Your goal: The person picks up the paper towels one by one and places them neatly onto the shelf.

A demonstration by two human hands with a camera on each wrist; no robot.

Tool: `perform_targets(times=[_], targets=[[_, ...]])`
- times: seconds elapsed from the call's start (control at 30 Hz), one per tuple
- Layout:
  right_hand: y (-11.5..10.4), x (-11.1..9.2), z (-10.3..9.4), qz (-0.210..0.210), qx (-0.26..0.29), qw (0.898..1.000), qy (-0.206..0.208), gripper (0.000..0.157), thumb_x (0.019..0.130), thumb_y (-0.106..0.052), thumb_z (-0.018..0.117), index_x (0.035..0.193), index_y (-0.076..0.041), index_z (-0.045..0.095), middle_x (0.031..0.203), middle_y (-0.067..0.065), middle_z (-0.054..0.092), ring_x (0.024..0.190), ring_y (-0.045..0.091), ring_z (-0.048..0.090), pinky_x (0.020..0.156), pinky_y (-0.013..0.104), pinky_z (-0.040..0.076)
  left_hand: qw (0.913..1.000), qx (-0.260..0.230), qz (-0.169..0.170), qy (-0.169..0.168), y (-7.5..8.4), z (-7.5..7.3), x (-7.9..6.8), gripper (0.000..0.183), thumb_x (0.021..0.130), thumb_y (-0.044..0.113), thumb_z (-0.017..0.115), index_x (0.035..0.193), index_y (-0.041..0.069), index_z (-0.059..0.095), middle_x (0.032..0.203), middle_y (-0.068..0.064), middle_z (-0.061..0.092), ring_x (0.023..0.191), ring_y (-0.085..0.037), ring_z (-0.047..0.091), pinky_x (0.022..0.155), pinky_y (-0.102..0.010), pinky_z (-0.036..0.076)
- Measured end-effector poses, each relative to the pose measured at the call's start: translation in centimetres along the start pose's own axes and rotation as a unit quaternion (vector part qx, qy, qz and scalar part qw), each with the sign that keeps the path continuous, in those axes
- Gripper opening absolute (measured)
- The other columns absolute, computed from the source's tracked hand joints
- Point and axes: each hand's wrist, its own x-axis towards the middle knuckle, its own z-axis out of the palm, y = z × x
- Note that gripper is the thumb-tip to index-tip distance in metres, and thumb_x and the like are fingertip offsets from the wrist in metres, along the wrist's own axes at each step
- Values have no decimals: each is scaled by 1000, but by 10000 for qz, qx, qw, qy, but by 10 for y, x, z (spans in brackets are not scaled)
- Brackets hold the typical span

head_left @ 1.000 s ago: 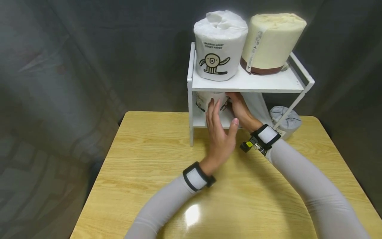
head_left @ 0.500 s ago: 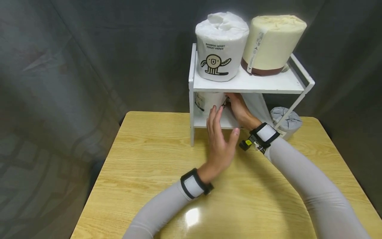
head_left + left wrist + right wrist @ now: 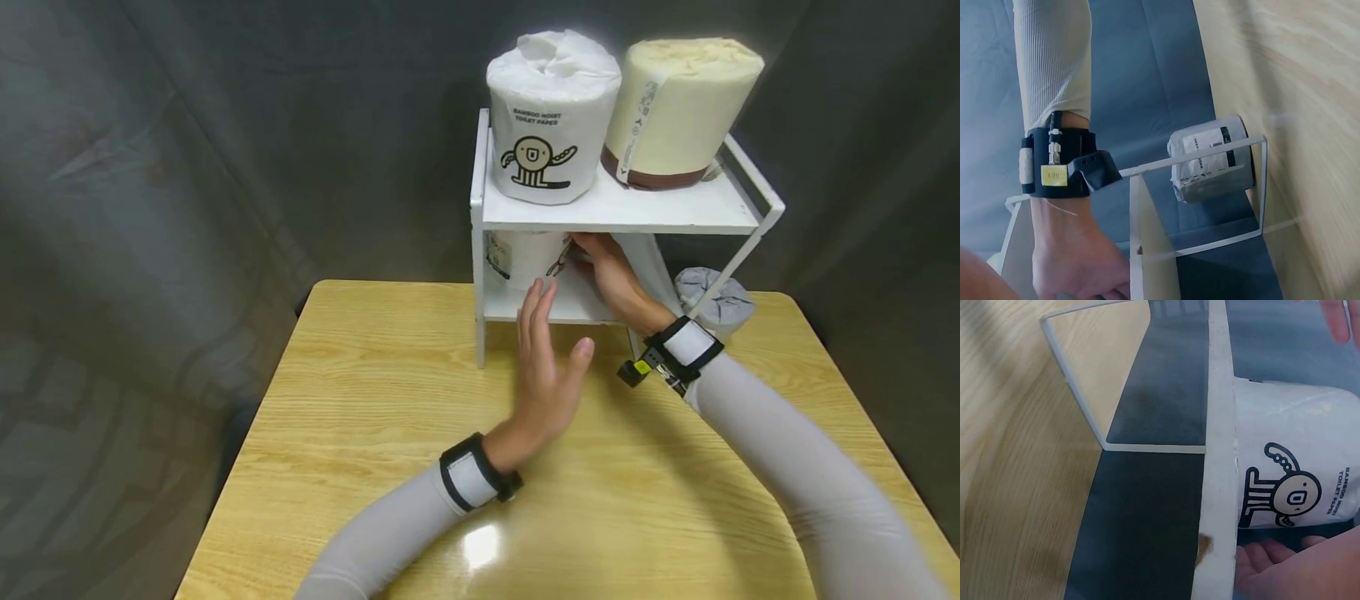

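Note:
A wrapped white toilet roll with a cartoon figure stands on the lower shelf of a white two-tier rack. In the right wrist view this roll looks sideways, its printed side to the camera. My right hand reaches under the upper shelf, just right of the roll. A narrow dark gap shows between that hand and the wrapper; the head view hides most fingertips. My left hand hovers in front of the rack, fingers straight and thumb spread, holding nothing.
Another white toilet roll and a cream wrapped roll with a brown base band stand on the upper shelf. A grey-wrapped roll is on the wooden table, behind the rack's right leg. Dark curtains hang around.
My left hand has drawn back from the lower roll, toward me and slightly left. My right hand has shifted a little to the right, off the roll's side.

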Motion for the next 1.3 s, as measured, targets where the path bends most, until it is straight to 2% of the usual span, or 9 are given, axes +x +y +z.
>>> perform_targets(times=[0.13,0.23,0.33,0.43,0.6,0.73,0.87,1.03,1.3], targets=[[-1,-7,-4,-120,-559,9982,-178,63,113,-43,39,164,-8,31,168,9,32,157,25,27,129,50,21,9997,34,-147,-208,-2,-4,-5,75,104,41,50,166,7,24,176,-8,12,163,-26,14,128,-57,22],[-1,-14,-5,-153,-1093,9935,-269,62,113,-44,38,163,-7,33,166,13,36,156,27,29,129,49,20,9991,66,-257,-338,-3,-7,-9,75,104,42,51,166,8,25,176,-7,12,163,-25,14,127,-58,22],[-3,-22,-6,-104,-1334,9905,-326,61,113,-43,41,162,-7,35,165,16,40,155,30,32,129,48,21,9985,68,-286,-457,-4,-9,-13,73,104,41,50,166,10,26,176,-8,14,162,-25,16,126,-59,25],[-4,-31,-9,-89,-1466,9886,-327,62,112,-42,46,164,-11,35,166,16,40,155,30,34,128,50,23,9980,67,-237,-577,-4,-11,-16,72,104,39,50,165,9,28,176,-7,15,161,-26,20,124,-58,30],[-1,-47,-17,-404,-1928,9795,-413,61,112,-37,50,165,-11,34,166,18,40,149,39,43,121,58,34,9969,120,-142,-770,-3,-15,-18,71,105,41,48,164,7,29,176,-5,17,159,-28,24,120,-59,36],[2,-58,-20,-728,-2303,9691,-505,60,111,-31,54,164,-9,35,166,19,39,145,43,46,116,61,39,9956,306,-62,-889,-1,-21,-20,71,104,41,48,164,7,30,176,-6,17,159,-28,25,118,-61,38],[3,-67,-23,-1054,-2646,9572,-521,62,109,-26,58,163,-6,37,167,18,38,149,42,40,119,61,35,9943,445,33,-969,-2,-28,-22,69,102,34,53,162,9,32,174,-10,20,159,-28,25,118,-61,38],[3,-81,-27,-1295,-2935,9454,-566,64,105,-26,64,161,-5,41,164,19,42,149,40,40,116,63,38,9918,623,83,-1110,-2,-36,-25,69,104,42,49,161,7,34,174,-12,21,158,-29,26,119,-62,35],[8,-95,-30,-1876,-3786,9037,-698,73,99,-28,73,161,-8,41,161,19,46,147,42,39,116,69,32,9861,978,195,-1332,0,-48,-26,76,106,60,37,159,7,37,173,-16,22,159,-32,23,118,-67,34]])
